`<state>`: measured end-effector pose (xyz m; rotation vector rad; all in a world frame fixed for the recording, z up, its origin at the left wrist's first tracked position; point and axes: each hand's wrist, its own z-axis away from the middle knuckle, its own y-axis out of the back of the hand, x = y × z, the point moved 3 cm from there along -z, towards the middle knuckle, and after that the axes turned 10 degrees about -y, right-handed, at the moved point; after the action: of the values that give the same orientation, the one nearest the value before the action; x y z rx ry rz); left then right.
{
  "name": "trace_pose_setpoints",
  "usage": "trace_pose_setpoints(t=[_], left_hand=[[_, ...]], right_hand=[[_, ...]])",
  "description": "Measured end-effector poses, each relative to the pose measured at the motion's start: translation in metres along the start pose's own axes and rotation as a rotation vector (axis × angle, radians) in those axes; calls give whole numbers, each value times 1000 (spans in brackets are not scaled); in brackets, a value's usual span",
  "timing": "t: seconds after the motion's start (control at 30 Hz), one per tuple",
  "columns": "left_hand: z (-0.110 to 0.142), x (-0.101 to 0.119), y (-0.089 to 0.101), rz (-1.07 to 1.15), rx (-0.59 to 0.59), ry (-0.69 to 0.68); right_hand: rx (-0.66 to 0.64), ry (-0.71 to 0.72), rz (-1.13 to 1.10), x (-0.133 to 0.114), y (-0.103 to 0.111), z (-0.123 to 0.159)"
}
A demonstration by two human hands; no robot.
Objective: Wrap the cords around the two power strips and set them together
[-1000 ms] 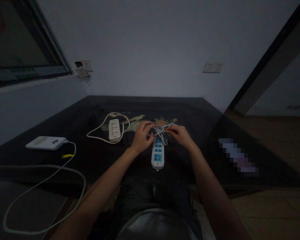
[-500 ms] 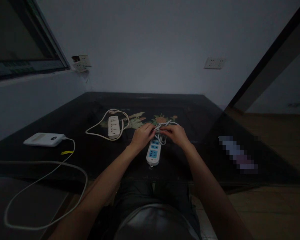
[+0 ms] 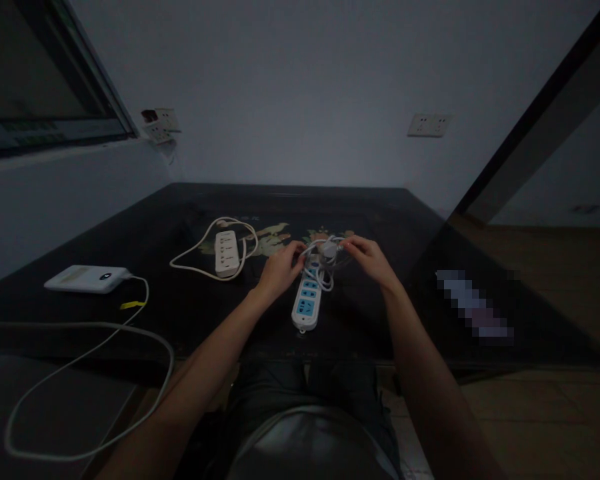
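Observation:
A white power strip (image 3: 307, 308) with blue socket faces lies lengthwise in front of me on the dark table. Over its far end is its looped white cord (image 3: 325, 275), with a pale plug (image 3: 330, 249) among the loops. My left hand (image 3: 281, 268) pinches the cord from the left, thumb and fingertips together. On the other side, my right hand (image 3: 369, 257) has its fingertips closed on the cord just right of the plug. The strip's far end is partly covered by the loops.
Left of my hands lies another white power strip (image 3: 227, 255) with its cord looped around it. A white device (image 3: 86, 279) with a cable (image 3: 145, 293) sits at the far left. A pixelated item (image 3: 473, 303) is on the right. Wall sockets (image 3: 429, 125) are behind the table (image 3: 380, 333).
My right hand has moved right and slightly away from me, apart from the left hand. The plug and crossed loops of cord now show between them. The power strip stays in place.

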<state>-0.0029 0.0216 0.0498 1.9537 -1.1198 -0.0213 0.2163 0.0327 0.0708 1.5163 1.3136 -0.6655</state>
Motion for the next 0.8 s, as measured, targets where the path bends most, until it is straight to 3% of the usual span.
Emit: trace_pose_setpoints(t=[0.13, 0.23, 0.33, 0.53, 0.8], left_hand=[[0, 8, 2, 2, -48, -80], [-1, 9, 3, -7, -54, -82], [-1, 5, 3, 9, -3, -56], [-3, 3, 9, 22, 129, -48], [-4, -2, 5, 120, 156, -14]], right_hand=[[88, -86, -401, 6, -3, -2], [109, -100, -567, 5, -6, -3], [67, -93, -632, -1, -7, -2], [124, -106, -745, -12, -7, 3], [70, -77, -773, -21, -12, 6]])
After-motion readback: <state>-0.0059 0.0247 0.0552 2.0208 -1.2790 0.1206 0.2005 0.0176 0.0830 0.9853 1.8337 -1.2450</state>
